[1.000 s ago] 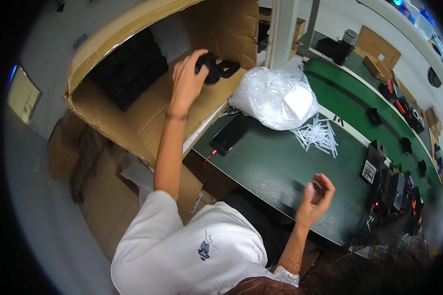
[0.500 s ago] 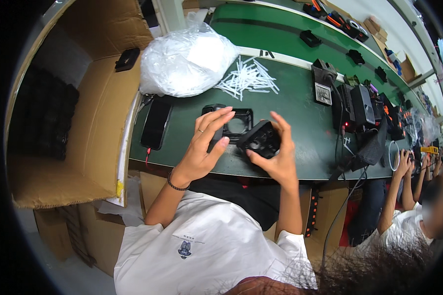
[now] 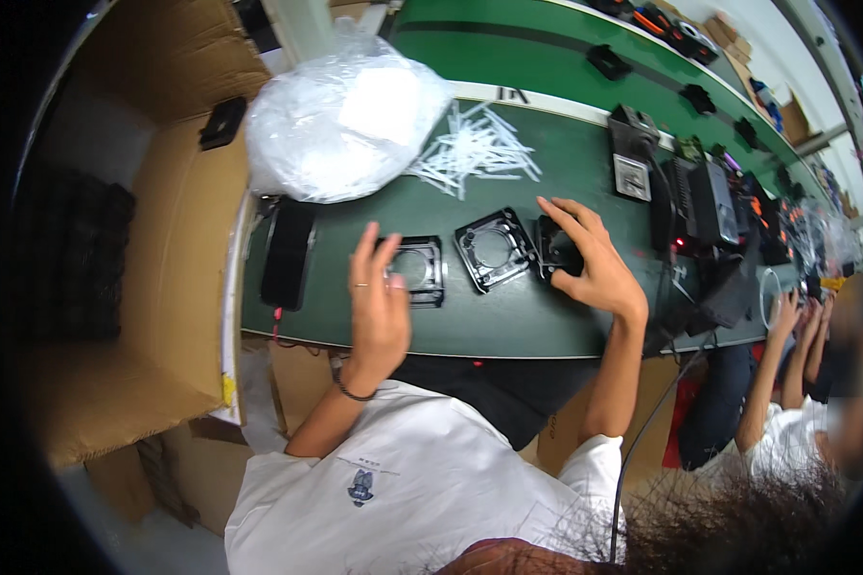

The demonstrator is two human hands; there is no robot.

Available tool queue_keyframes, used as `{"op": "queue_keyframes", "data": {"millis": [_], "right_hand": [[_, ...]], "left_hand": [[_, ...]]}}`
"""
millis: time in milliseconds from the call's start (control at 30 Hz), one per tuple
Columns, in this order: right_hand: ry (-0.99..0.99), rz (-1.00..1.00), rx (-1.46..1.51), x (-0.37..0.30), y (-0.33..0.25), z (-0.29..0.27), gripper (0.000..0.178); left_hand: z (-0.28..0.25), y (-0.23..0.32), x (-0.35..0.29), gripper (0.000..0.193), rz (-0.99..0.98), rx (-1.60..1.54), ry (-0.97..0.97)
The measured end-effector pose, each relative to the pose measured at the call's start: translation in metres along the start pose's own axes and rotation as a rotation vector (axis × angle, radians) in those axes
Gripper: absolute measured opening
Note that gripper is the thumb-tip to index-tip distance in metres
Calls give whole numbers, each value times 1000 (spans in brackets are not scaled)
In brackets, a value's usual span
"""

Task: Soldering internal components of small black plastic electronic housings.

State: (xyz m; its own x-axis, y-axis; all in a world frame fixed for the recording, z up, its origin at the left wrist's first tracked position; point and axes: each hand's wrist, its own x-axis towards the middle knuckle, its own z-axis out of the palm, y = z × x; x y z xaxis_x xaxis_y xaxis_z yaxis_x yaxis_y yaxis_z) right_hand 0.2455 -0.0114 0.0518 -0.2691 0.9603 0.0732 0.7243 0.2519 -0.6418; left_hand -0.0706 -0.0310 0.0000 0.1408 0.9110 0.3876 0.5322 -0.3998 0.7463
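left hand spread wide, on black frame | right hand gripping black part | second frame between, mid-frame worktop

Two matt black plastic frames lie on a smooth green mat; bag is glossy crinkled film; box is rough brown cardboard.

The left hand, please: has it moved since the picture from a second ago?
Yes. Then it reached into the cardboard box; now the left hand rests on the green bench, at a black square frame.
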Motion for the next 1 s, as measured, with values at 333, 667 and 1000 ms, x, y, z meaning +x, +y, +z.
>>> {"op": "queue_keyframes", "data": {"millis": [333,667,1000], "right_hand": [[131,31,-212,-36,-45,36,108],[396,22,-107,-55,-14,64,112],[375,17,-24,-58,-9,63,107]], "left_hand": [[-56,-13,41,39,172,176,250],[-200,-240,244,51,-462,545,96],[-186,-56,108,25,-102,489,324]]}}
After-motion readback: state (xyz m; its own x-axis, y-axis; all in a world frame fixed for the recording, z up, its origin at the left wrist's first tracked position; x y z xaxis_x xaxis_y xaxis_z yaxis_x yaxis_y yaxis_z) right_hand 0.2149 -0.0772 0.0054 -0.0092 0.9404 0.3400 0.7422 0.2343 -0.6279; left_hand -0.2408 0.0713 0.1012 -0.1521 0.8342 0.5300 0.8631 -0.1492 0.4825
